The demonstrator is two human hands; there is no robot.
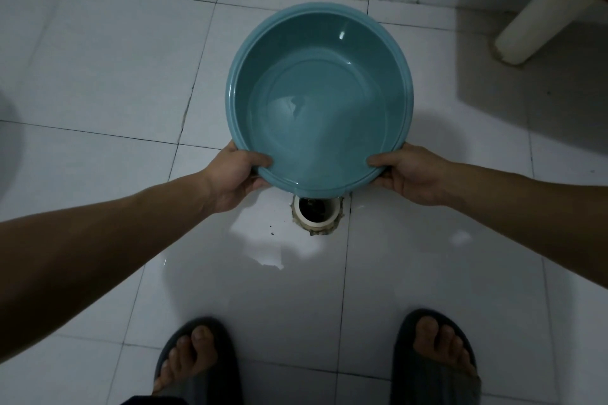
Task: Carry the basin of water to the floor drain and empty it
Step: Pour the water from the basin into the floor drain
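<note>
A glossy white tile floor (pixel 98 76) with dark grout lines fills the view and meets a stained wall base along the top edge; open tile lies to the left of the basin and between the drain and the feet. At upper right a smooth white cylindrical pipe (pixel 539 20) slants down to the floor, well apart from the basin. The round teal plastic basin (pixel 319 95), smooth-walled with a stepped, rolled rim, is held in the air and tipped toward the person, with shallow clear water pooled at its near side. Its near rim hangs directly over the far edge of the floor drain (pixel 317 212), a round dark hole with a white collar and a rough, chipped mortar border. The left hand (pixel 235 174) is closed on the near-left rim, thumb over the lip and fingers underneath; the right hand (pixel 411 174) clasps the near-right rim the same way. Wet sheen spreads on the tiles near the drain. Two dark slide sandals (pixel 434 358) stand apart at the bottom edge.
</note>
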